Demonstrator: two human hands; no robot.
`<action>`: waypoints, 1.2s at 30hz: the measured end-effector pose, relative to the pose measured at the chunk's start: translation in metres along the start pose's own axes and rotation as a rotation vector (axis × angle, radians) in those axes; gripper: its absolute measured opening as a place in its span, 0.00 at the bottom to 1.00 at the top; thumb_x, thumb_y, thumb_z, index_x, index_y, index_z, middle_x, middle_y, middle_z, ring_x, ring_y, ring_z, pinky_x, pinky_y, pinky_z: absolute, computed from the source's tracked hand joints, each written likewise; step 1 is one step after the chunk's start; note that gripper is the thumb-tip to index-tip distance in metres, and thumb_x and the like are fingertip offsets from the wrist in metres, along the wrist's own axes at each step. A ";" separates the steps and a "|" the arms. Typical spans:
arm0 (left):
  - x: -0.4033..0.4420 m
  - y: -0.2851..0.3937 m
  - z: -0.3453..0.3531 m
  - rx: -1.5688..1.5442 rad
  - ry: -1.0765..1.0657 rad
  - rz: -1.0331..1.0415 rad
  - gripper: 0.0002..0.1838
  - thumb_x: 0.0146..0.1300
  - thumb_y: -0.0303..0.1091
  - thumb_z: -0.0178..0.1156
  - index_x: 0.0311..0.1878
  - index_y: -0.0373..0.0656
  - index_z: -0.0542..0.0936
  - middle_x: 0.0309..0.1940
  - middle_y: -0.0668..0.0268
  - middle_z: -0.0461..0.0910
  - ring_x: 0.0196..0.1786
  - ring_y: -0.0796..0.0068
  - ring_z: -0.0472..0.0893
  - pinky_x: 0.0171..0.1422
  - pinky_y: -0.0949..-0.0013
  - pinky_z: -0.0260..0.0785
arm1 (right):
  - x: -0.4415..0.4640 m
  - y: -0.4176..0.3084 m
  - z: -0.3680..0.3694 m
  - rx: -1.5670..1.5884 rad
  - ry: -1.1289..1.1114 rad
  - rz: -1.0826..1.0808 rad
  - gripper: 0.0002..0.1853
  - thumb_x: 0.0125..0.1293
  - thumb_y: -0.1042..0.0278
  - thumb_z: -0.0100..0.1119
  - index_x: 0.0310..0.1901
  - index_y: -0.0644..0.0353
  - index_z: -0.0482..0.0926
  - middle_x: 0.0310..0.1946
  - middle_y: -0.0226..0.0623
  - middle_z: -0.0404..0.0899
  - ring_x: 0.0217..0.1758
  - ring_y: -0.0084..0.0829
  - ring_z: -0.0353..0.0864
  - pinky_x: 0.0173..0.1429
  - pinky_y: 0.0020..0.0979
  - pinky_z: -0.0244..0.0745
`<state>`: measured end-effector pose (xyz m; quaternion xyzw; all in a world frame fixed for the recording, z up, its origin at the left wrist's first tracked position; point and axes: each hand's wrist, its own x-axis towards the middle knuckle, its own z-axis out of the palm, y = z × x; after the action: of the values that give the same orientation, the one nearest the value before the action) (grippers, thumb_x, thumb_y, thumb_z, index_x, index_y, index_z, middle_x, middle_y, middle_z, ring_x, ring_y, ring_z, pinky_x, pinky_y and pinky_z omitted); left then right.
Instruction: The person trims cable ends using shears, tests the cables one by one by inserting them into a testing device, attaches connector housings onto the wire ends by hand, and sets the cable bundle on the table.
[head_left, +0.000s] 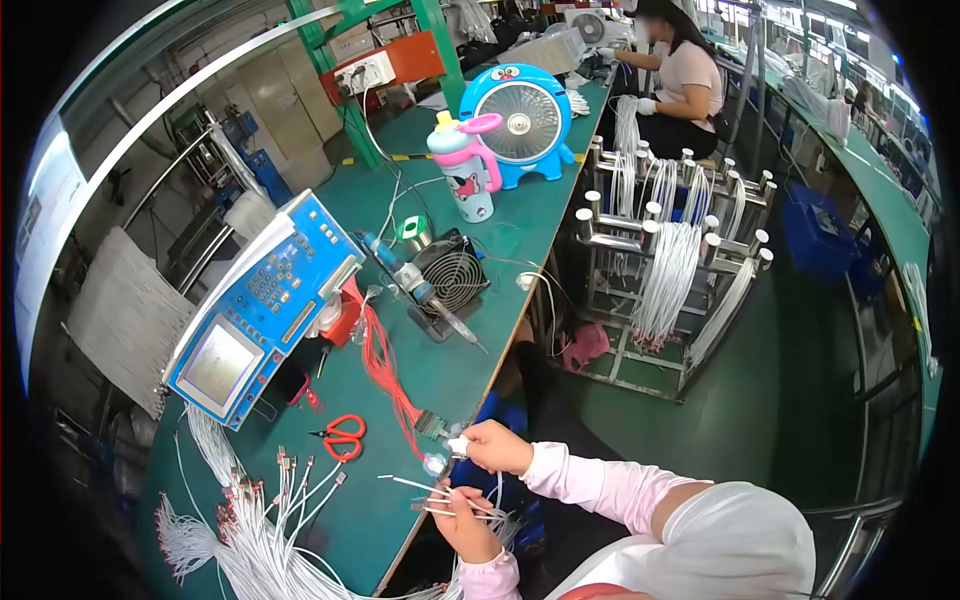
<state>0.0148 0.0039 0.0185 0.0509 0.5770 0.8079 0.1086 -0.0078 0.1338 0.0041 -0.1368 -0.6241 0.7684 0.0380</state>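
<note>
My right hand (498, 447) pinches a white cable connector (458, 446) at the table's edge. That connector sits against the end of a small green circuit board (432, 425), from which a bundle of red wires (378, 350) runs up to a blue tester (265, 310). Whether the connector is fully seated in the board I cannot tell. Just below, my left hand (465, 520) is closed around several white cables (408, 483), their ends sticking out to the left. A round white piece (434, 464) lies beside the board.
Many white cables (290, 560) pile at the near left, by red-handled scissors (344, 438). A soldering iron (430, 295), fan unit (455, 275), cup (465, 175) and blue fan (518, 120) stand farther along. A cable rack (665, 250) and a seated co-worker (690, 85) are beyond.
</note>
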 end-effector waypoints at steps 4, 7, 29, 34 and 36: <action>0.001 0.000 -0.007 0.011 -0.039 0.008 0.10 0.62 0.35 0.48 0.40 0.39 0.64 0.23 0.64 0.72 0.19 0.80 0.69 0.24 0.81 0.60 | -0.002 0.005 -0.004 -0.014 -0.049 0.003 0.10 0.57 0.70 0.45 0.22 0.64 0.72 0.10 0.28 0.66 0.09 0.17 0.62 0.13 0.21 0.56; 0.001 -0.001 -0.006 -0.036 -0.015 -0.071 0.09 0.62 0.35 0.48 0.39 0.39 0.64 0.22 0.63 0.72 0.19 0.80 0.69 0.24 0.80 0.61 | 0.005 0.006 -0.006 0.031 -0.019 0.000 0.10 0.57 0.70 0.45 0.22 0.64 0.72 0.10 0.27 0.66 0.09 0.17 0.62 0.13 0.20 0.55; -0.007 -0.011 0.000 -0.020 -0.029 -0.079 0.08 0.64 0.36 0.46 0.39 0.42 0.66 0.21 0.68 0.71 0.19 0.84 0.67 0.22 0.84 0.56 | -0.013 -0.006 -0.009 -0.284 0.179 -0.368 0.07 0.58 0.69 0.48 0.32 0.63 0.73 0.13 0.34 0.70 0.14 0.26 0.69 0.20 0.25 0.64; -0.009 -0.008 -0.002 -0.007 -0.065 -0.031 0.05 0.63 0.31 0.45 0.38 0.41 0.66 0.21 0.67 0.70 0.20 0.82 0.68 0.24 0.81 0.58 | -0.039 -0.027 -0.004 -0.735 -0.034 -0.731 0.13 0.54 0.63 0.54 0.39 0.58 0.76 0.42 0.34 0.72 0.51 0.38 0.67 0.54 0.37 0.56; -0.008 -0.012 -0.001 0.014 -0.123 -0.033 0.08 0.62 0.30 0.45 0.42 0.39 0.68 0.24 0.69 0.72 0.23 0.84 0.68 0.25 0.82 0.58 | -0.040 -0.018 0.002 -0.708 -0.107 -0.708 0.11 0.53 0.64 0.53 0.37 0.60 0.77 0.41 0.35 0.73 0.53 0.37 0.66 0.56 0.37 0.55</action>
<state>0.0240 0.0048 0.0072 0.0918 0.5757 0.7973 0.1567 0.0277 0.1270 0.0281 0.1186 -0.8557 0.4553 0.2156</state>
